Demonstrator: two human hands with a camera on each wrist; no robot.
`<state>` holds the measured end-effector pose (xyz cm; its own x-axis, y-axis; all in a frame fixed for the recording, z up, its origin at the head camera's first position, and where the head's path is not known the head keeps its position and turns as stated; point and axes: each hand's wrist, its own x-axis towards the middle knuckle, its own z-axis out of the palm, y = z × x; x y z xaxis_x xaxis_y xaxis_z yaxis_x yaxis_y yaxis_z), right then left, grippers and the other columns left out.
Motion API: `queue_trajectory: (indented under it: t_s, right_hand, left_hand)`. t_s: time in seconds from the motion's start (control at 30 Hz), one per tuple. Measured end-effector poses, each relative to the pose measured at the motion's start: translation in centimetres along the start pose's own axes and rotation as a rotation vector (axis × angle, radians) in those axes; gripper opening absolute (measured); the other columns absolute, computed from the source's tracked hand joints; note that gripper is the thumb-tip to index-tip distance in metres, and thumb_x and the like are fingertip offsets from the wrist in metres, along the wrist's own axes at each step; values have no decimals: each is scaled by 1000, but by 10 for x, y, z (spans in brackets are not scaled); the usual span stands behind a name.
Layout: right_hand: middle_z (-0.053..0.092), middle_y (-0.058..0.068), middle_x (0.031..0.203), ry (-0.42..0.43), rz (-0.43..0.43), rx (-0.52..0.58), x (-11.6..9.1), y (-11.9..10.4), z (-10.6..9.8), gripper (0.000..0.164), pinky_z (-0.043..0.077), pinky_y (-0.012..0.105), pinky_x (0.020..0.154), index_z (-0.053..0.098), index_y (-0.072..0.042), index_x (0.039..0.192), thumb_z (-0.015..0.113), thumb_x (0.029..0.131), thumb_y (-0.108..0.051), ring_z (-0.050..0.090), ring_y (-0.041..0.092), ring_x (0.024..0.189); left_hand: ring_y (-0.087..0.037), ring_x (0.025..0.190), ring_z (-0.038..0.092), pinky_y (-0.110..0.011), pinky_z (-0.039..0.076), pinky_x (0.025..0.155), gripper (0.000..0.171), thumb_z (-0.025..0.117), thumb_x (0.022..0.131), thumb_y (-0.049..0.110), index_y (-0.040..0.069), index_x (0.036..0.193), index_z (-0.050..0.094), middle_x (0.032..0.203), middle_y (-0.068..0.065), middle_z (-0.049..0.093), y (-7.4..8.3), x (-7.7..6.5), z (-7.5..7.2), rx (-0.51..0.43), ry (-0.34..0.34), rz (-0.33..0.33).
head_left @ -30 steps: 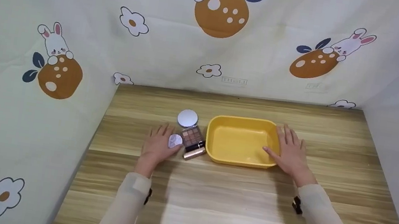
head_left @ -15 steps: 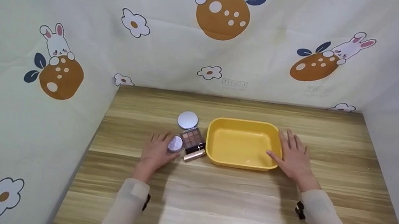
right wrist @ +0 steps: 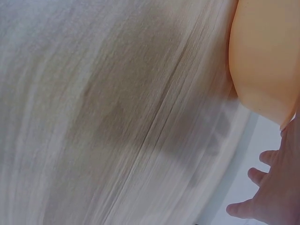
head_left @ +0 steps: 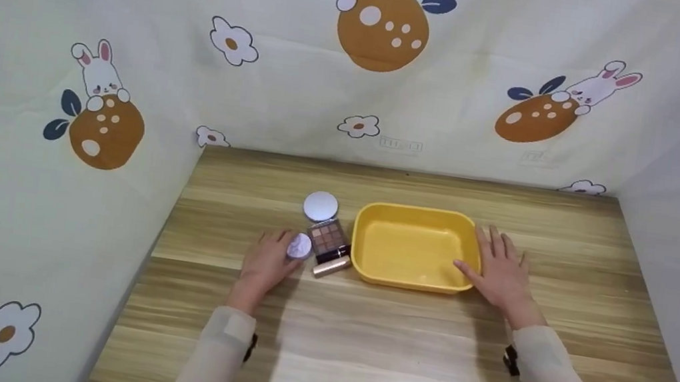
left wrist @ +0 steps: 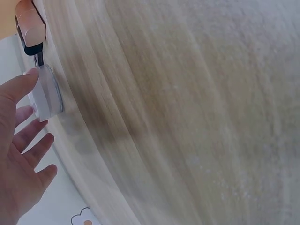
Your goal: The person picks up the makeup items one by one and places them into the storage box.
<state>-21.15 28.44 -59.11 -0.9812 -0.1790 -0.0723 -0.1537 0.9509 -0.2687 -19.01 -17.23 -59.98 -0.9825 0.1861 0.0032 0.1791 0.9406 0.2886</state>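
Note:
In the head view my left hand [head_left: 266, 263] holds a small round jar [head_left: 299, 246] with a pale patterned lid, fingers on its far side and thumb at its near side. The left wrist view shows the thumb touching the clear-and-white jar [left wrist: 45, 96], the other fingers spread loosely. Right beside the jar lies an eyeshadow palette [head_left: 327, 236]. Across the table my right hand [head_left: 504, 277] holds the right end of a yellow plastic basin [head_left: 412, 279], thumb over the rim and fingers along the outer wall. The basin's inside holds nothing visible.
A round silver compact [head_left: 320, 206] lies behind the palette. In front of the palette are a black tube [head_left: 332, 254] and a rose-gold lipstick tube [head_left: 331, 266], close to the basin's left wall. Printed curtains [head_left: 287, 95] border the wooden table [head_left: 385, 339].
My left fingers and thumb have shifted around the round jar. My right hand has slid slightly on the basin's right end. The view has tilted a little; the cosmetics stay put.

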Motion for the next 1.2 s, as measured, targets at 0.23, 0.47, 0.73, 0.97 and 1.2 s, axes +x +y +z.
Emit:
queue_trajectory:
  t_s: [0.23,0.47,0.73,0.97,1.2]
  right_hand:
    - [12,21,166,-4,-11,2,7,-5,-1,92,9,79,113,12,-16,161,39,93,-73,14,47,151]
    - [11,22,166,-7,-12,8,7,-7,-1,94,9,79,113,13,-14,160,40,93,-73,14,48,150]
    - [8,21,167,-29,9,25,4,-8,-1,99,6,78,114,9,-14,161,39,91,-77,12,47,151]
    - [12,21,166,-13,6,14,2,-9,-3,99,7,80,112,11,-13,161,44,91,-74,16,48,150]
    - [11,21,166,-22,17,-19,2,-9,-3,100,8,80,112,10,-14,161,43,90,-76,16,49,150]
  left_hand:
    - [-39,127,54,-50,41,113,59,76,87,31,6,136,56,138,-18,58,-3,4,-3,-20,3,-50]
    - [-39,122,57,-50,44,109,57,76,86,31,5,134,58,133,-18,61,-4,6,-1,-21,9,-61]
    - [-37,120,58,-50,46,106,52,76,86,31,8,131,60,130,-16,62,1,7,2,-37,16,-61]
    - [-39,119,59,-50,46,107,54,77,86,27,6,132,58,131,-18,62,4,6,2,-62,16,-60]
    - [-40,122,58,-50,44,110,59,76,86,29,4,135,56,134,-19,60,6,7,2,-54,-7,-63]
